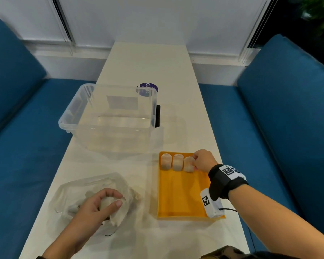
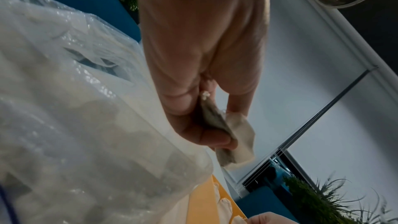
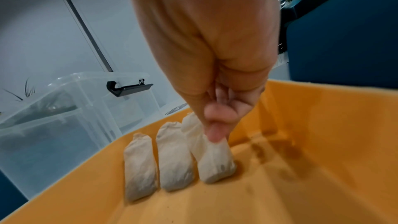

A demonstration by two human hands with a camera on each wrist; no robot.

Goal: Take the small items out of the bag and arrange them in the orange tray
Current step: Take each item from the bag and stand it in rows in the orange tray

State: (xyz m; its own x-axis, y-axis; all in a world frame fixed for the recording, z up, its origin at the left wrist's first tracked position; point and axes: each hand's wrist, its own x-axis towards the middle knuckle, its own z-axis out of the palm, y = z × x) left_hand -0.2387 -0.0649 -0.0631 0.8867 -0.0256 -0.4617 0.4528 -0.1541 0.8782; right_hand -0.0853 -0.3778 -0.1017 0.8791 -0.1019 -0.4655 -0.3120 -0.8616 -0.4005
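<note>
An orange tray (image 1: 181,195) lies on the white table at the front right. Three white sachets stand side by side at its far end: left sachet (image 1: 166,161) (image 3: 140,168), middle sachet (image 1: 177,162) (image 3: 174,157), and right sachet (image 1: 189,165) (image 3: 213,161). My right hand (image 1: 194,163) (image 3: 215,135) pinches the top of the right sachet, which is tilted with its lower end on the tray floor. A clear plastic bag (image 1: 79,189) (image 2: 86,108) lies at the front left. My left hand (image 1: 115,198) (image 2: 224,135) is inside it and grips another white sachet (image 1: 106,201) (image 2: 239,134).
A large clear storage bin (image 1: 108,116) (image 3: 64,108) with a black latch stands just behind the tray and the bag. A purple round object (image 1: 148,89) sits behind it. Blue benches (image 1: 17,146) flank the narrow table (image 1: 142,62).
</note>
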